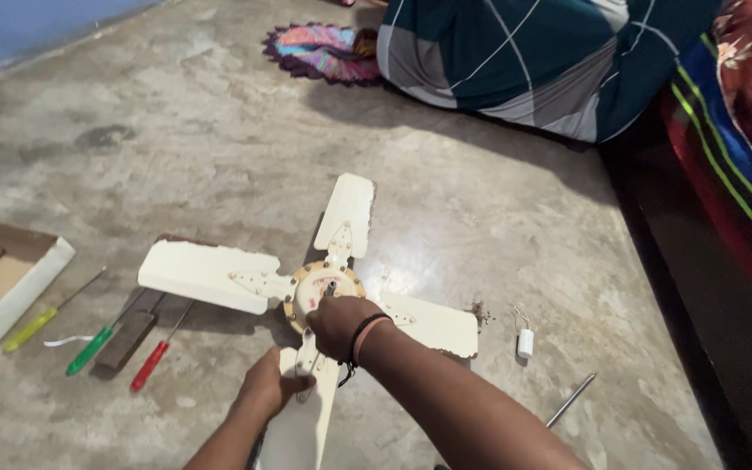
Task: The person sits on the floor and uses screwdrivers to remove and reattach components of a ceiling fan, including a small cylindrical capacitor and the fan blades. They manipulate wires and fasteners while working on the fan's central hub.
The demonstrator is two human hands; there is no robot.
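Nearest the camera, the left hand (267, 385) clamps the near blade (302, 418) of the cream ceiling fan (324, 292), which lies on the floor straight ahead. Just beyond, the right hand (339, 324) closes over its hub (317, 287); screwdrivers (89, 348) lie leftward.

Right hand (339, 324) is curled, knuckles up, over the fan hub (322, 287); left hand (269, 383) grips just below the hub.
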